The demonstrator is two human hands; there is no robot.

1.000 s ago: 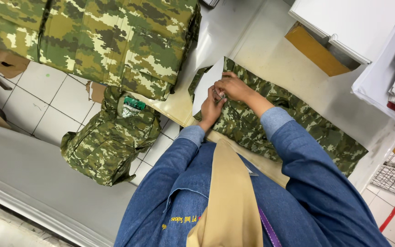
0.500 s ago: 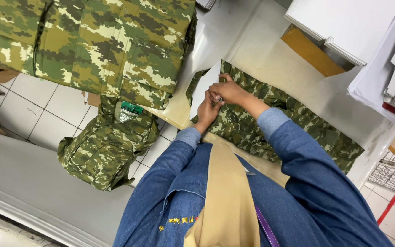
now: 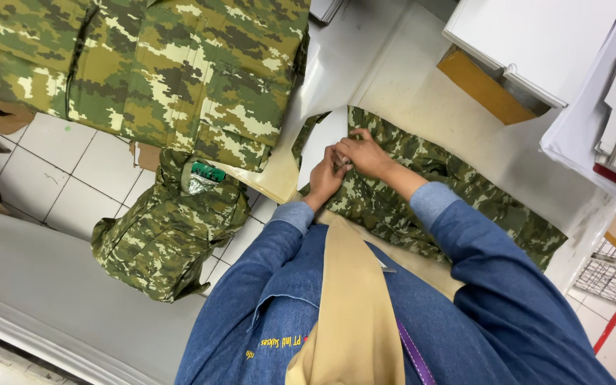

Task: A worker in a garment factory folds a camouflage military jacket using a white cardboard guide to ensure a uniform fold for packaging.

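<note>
A long strip of camouflage cloth (image 3: pixel 458 199), printed in pixelled greens, tan and brown, lies flat on the pale surface (image 3: pixel 408 93), running from its upper-left end down toward the right. Its left end sits just beside a white sheet (image 3: pixel 322 142). There the cloth is bunched and pinched up, slightly rumpled, while the rest stays spread out.
</note>
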